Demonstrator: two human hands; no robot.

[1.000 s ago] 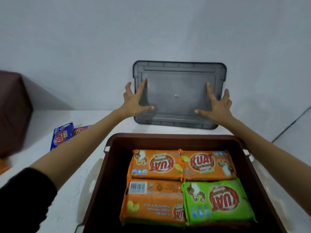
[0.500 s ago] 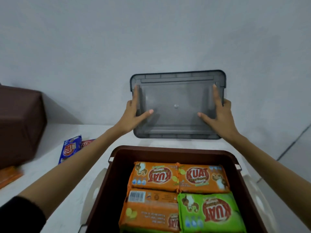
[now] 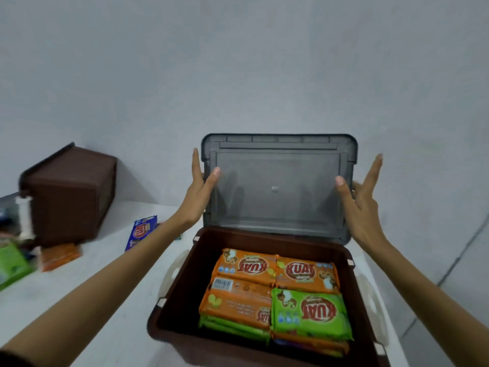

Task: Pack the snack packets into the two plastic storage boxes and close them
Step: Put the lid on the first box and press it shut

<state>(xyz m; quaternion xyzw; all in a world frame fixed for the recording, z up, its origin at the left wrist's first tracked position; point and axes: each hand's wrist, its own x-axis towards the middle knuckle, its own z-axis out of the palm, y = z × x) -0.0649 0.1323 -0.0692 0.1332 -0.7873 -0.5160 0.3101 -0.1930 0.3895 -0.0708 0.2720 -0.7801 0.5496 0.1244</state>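
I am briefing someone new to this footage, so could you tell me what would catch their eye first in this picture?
First, the grey translucent lid held upright at centre, the left hand and right hand gripping its side edges. Just below it stands the open brown box, filled with orange and green snack packets. At far left a second brown box stands tilted, with a blue packet lying beside it on the table.

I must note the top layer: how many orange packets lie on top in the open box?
3: back left, back right, front left. A green packet fills the front right; more lie hidden beneath.
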